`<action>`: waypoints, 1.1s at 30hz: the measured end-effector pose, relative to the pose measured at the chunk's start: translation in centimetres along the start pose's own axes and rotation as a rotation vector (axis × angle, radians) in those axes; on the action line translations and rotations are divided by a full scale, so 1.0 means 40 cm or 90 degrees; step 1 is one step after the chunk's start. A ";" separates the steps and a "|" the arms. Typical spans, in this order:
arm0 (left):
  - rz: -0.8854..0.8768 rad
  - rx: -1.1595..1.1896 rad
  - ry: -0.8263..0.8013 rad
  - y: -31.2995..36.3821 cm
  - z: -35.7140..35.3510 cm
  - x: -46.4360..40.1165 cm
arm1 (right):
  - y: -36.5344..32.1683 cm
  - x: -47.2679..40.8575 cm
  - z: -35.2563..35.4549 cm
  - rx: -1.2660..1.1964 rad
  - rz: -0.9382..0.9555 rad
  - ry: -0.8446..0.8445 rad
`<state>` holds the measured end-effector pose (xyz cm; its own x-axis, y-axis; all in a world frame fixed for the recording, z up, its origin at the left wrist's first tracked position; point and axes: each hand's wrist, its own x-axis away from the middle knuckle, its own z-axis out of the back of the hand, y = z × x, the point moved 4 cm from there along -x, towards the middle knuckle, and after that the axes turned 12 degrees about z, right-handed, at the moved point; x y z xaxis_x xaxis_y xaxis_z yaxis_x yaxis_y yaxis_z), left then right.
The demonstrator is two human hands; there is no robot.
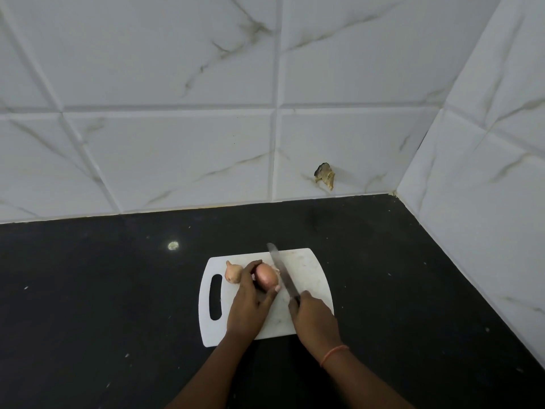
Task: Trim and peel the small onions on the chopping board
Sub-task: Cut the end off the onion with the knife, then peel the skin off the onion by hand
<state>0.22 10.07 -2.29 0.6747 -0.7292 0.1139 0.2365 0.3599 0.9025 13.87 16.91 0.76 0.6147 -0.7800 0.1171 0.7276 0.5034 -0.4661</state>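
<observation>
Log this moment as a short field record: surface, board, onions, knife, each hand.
surface: black countertop against a white tiled wall
board: white chopping board with a handle slot at its left end
held onion: unpeeled onion on the board
spare onion: second onion, left of the first, untouched
knife: blade angled just right of the held onion
left hand: left hand grips the held onion
right hand: right hand grips the knife handle
</observation>
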 end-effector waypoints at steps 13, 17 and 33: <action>-0.039 0.041 -0.007 -0.015 -0.001 -0.009 | 0.067 0.020 0.009 0.101 0.049 0.143; -0.045 0.029 -0.012 -0.012 -0.002 -0.009 | 0.065 0.020 0.010 0.140 0.057 0.178; -0.064 0.012 -0.019 -0.005 0.000 -0.007 | -0.039 -0.080 -0.012 -0.303 0.209 0.193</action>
<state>-0.01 10.19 -2.51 0.6267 -0.7785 0.0351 0.2887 0.2738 0.9174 10.62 18.46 0.70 0.6186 -0.7187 -0.3174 0.2592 0.5681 -0.7811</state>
